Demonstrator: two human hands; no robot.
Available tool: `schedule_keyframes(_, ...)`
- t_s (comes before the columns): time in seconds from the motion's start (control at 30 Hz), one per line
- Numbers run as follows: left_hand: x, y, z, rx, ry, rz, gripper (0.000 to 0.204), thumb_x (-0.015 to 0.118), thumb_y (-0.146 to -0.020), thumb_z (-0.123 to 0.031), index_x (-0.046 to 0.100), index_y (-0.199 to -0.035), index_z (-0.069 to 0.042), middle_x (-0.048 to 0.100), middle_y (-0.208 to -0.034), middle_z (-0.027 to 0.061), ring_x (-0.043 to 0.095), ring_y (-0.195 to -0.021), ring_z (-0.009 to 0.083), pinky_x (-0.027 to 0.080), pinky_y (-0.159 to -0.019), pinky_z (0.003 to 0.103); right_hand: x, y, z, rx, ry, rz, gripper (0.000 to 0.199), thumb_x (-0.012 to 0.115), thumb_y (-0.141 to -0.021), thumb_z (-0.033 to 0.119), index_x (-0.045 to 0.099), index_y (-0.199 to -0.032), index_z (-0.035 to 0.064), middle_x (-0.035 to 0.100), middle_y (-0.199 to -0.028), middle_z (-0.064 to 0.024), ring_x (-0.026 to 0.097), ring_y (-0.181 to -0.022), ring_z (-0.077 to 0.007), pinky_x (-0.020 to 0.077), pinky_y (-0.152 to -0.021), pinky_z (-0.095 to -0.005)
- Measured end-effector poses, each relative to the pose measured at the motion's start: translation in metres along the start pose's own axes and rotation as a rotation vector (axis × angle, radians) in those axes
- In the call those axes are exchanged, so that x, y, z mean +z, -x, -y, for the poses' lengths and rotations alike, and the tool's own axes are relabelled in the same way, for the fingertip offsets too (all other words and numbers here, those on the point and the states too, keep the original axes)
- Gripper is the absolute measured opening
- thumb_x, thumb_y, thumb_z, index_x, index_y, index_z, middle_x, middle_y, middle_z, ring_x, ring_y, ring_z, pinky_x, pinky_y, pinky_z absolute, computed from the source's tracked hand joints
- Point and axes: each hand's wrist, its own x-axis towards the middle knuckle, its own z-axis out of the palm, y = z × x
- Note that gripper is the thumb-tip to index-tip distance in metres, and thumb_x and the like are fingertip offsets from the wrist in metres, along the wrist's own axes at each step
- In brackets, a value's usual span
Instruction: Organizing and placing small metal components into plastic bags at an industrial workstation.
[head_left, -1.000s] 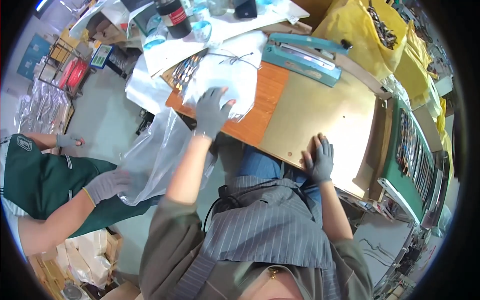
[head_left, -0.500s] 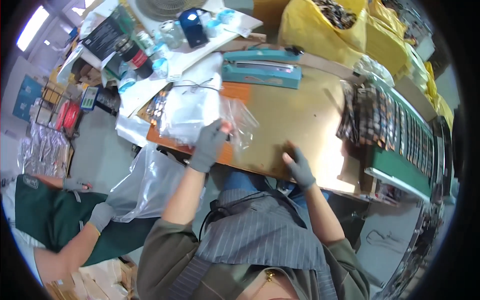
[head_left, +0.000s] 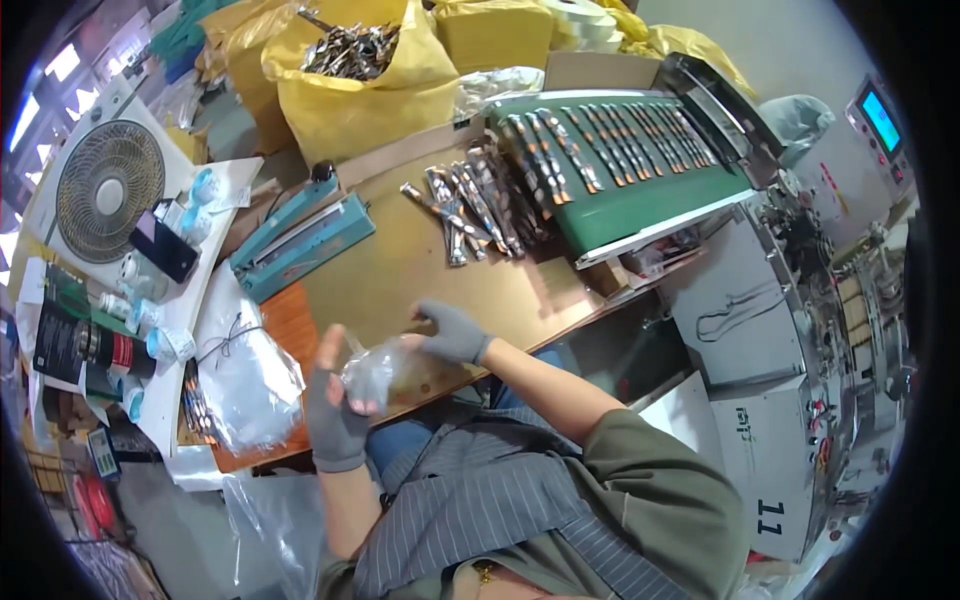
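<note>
Between my two hands is a small clear plastic bag (head_left: 368,380), crumpled and partly smeared by motion, just above the table's front edge. My left hand (head_left: 338,415), in a grey fingerless glove, is closed on it with the thumb at its lower side and the fingers pointing up. From the right, my right hand (head_left: 455,333), gloved the same way, has its curled fingertips at the bag's edge; the exact pinch is blurred. A stack of clear plastic bags (head_left: 245,385), with a dark tie across it, lies left of my left hand.
Dark patterned slim packets (head_left: 465,215) are piled on the table (head_left: 370,270). More lie in rows on a green conveyor belt (head_left: 640,205). A teal bag sealer (head_left: 305,245) stands at the back left, beside a yellow sack (head_left: 360,105) and a fan (head_left: 110,190).
My view has swung right, and the person at the left is out of it. My hands have come together, with my right hand now at the clear plastic bag.
</note>
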Motion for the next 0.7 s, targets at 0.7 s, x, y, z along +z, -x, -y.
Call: schedule_keyframes(0.7,-0.092,-0.101,0.069,0.301,-2.302,-0.364,0.06,0.052,-0.087,-0.048,0.054,-0.117,0.005,0.053,-0.119,0.0249,0.047,-0.114,0.041,0.036,-0.099,0.051,-0.002,0.075,-0.048,-0.228,0.587,-0.196,0.071,0.055,-0.077,0.051,0.044,-0.125,0.0006,0.036,-0.138,-0.0232,0.031,-0.13,-0.0392,0.0214,-0.106,-0.054)
